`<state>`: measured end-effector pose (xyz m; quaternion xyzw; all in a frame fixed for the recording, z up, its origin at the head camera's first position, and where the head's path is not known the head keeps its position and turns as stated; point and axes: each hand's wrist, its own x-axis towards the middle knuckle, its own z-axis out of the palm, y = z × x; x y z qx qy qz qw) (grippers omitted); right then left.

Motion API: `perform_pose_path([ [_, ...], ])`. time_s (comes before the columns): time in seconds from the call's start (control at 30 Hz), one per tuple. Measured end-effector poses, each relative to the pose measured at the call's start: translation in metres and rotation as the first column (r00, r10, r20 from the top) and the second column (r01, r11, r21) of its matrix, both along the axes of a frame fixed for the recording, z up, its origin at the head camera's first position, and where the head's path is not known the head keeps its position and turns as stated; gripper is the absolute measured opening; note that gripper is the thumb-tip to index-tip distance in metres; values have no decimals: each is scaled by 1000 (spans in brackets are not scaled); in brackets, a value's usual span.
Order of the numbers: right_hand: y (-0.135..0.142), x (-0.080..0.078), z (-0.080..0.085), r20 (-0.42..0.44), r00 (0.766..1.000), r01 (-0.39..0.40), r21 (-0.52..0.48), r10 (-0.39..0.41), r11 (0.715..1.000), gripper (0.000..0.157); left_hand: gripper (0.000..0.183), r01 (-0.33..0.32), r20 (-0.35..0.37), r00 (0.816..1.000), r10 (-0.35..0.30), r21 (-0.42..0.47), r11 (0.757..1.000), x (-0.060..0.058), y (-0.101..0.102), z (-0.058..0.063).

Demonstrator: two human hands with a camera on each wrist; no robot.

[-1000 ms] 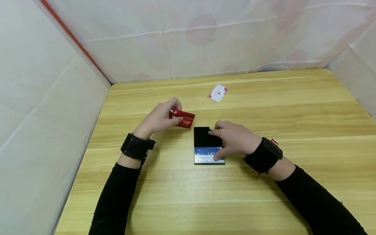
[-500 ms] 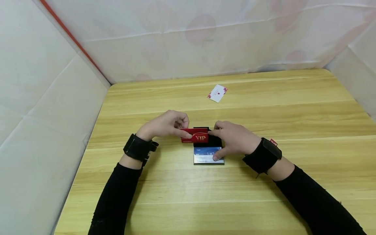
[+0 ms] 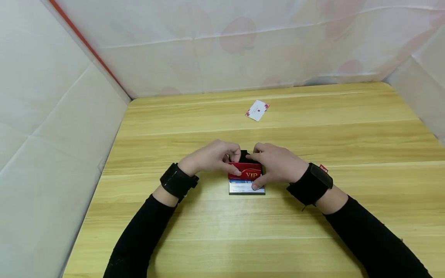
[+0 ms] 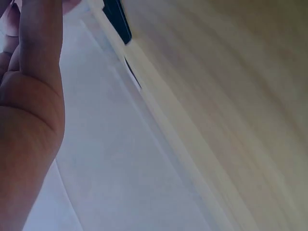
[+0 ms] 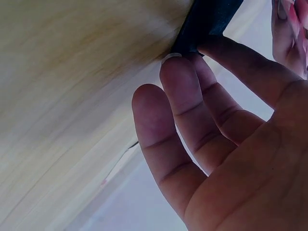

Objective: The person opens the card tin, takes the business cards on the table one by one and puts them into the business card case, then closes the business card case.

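Note:
My left hand [image 3: 217, 156] pinches a red VIP card [image 3: 248, 171] by its left end, thumb on the printed face. The card lies across an unfolded black card case [image 3: 244, 156], covering the upper part of a blue and white card [image 3: 240, 187] in its lower half. My right hand [image 3: 278, 164] holds the case at its right side, thumb on the blue and white card and index finger on the black flap. In the right wrist view, fingertips [image 5: 180, 77] meet the dark case [image 5: 207, 24]. The left wrist view shows my left hand [image 4: 33, 96] beside the case [image 4: 118, 21].
A white card with pink floral corners [image 3: 257, 110] lies farther back on the wooden table [image 3: 208, 231]. Pale cloth [image 3: 222, 46] hangs behind the table and along its left side. Black bands [image 3: 178, 182] wrap both wrists.
My left hand has carried the red card rightward and toward me, from left of the case onto it, over the blue and white card. My right hand has stayed on the case.

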<state>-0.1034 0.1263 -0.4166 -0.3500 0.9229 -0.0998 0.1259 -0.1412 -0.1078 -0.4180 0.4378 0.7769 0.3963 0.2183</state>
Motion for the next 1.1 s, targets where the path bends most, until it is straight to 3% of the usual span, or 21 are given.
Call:
perform_pose_path([
  [0.17, 0, 0, 1, -4, 1000, 1, -15, -1, 1000, 89, 29, -3, -55, 998, 1, -24, 1000, 3, 6, -1],
  [0.4, -1, 1, 2, 9, 1000, -2, -12, 3, 1000, 89, 32, -51, -140, 990, 31, -138, 989, 5, 9, -6],
  [0.67, 0, -1, 0, -15, 1000, -10, -10, 10, 1000, 91, 32, -53, -186, 982, 16, -193, 980, 4, 10, -6],
  [0.87, -1, -1, -3, -32, 999, -21, -24, 21, 999, 91, 26, 0, -167, 985, -43, -249, 969, 8, 10, -6],
  [1.1, -1, 0, -1, -38, 999, -14, -8, 14, 1000, 92, 17, 58, -133, 987, -89, -222, 973, 9, 9, -3],
])
